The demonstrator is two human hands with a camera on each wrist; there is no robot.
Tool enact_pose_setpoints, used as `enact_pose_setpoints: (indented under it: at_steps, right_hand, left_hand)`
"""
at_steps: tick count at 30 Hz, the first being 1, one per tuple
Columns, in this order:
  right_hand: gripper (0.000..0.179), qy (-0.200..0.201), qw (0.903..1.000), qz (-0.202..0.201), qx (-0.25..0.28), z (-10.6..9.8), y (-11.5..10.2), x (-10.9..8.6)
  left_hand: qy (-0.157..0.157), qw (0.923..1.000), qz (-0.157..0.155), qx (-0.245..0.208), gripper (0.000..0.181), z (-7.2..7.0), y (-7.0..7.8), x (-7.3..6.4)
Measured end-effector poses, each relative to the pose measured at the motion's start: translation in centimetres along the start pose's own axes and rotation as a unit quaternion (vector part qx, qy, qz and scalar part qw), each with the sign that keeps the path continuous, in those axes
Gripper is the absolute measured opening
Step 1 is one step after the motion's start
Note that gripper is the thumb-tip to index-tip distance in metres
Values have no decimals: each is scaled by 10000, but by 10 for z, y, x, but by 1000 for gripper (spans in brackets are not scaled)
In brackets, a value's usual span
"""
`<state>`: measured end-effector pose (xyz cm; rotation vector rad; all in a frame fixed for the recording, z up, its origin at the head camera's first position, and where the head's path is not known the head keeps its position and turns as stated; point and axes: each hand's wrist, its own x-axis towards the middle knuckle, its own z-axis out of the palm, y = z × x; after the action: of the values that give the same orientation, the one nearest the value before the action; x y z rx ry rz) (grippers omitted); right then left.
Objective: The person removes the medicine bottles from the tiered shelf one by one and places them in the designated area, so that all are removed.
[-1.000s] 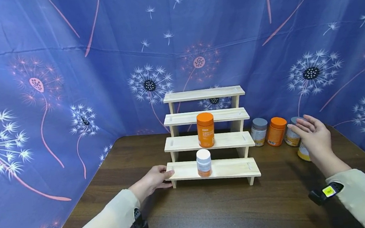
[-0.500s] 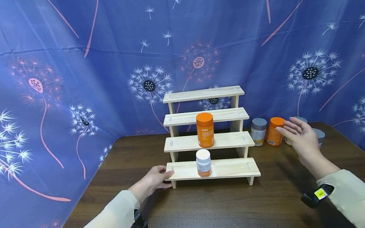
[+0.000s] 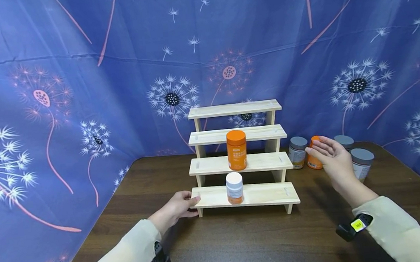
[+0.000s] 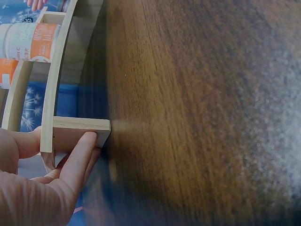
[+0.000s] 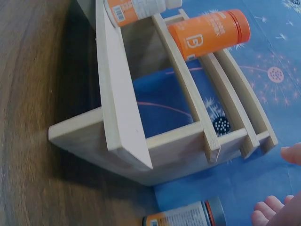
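My left hand [image 3: 175,207] grips the left end of a stepped wooden shelf stand [image 3: 270,193]. In the left wrist view its thumb lies by the board's edge and the fingers press the lowest leg [image 4: 77,129]. An orange bottle [image 3: 237,151] stands upright on the second step; a white-capped bottle [image 3: 235,188] is on the lowest. My right hand [image 3: 336,164] hovers at the right with thumb and fingers apart, holding nothing. It partly covers another orange bottle [image 3: 314,162] behind it. In the right wrist view, fingers [image 5: 272,207] show at the right edge.
Grey-capped bottles stand on the dark wooden table [image 3: 245,247] right of the stand: one [image 3: 297,155] beside it, one [image 3: 344,140] farther back, and one [image 3: 361,165] just right of my right wrist. A blue dandelion-print cloth [image 3: 121,89] hangs behind.
My right hand has moved left, from in front of the rightmost grey-capped bottles to in front of the orange bottle on the table. The left hand and the stand have stayed put.
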<state>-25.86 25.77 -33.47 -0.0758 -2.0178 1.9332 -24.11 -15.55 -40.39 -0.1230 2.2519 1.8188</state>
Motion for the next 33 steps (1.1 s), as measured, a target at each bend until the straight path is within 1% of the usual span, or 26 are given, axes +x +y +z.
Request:
enact_pose_setpoints:
  at_steps: [4,7,9,13,18,24,27,33]
  right_hand:
    - [75,-103,9998,-181,55,6,-2,-4]
    - [72,-210,9988,-287,328,11,-2,-7]
    - [71,-284,9985,-344,322,13,-1,-9]
    - [75,-375,9982,-356,312,18,1,-13]
    - [74,-466,9978,-451,152,25,1,-14]
    - [74,-549,9966,-361,-494,35,-6,-17]
    - [74,-598,9958,-361,-586,39,-8,-18]
    - [69,-764,9956,-495,-221,45,-9,-18]
  left_hand:
    - [-19,10000,11,30,27,0,0,0]
    - [-38,10000,31,24,26,0,1,-1]
    - [-40,10000,31,-2,25,0,1,-1]
    - [-32,10000,35,-3,25,0,1,-2]
    - [-58,10000,58,-18,26,1,2,-3]
    - [-19,10000,24,-15,28,1,2,-2]
    - [-19,10000,21,-32,28,0,2,-1]
    - [-32,10000,6,-40,28,0,0,1]
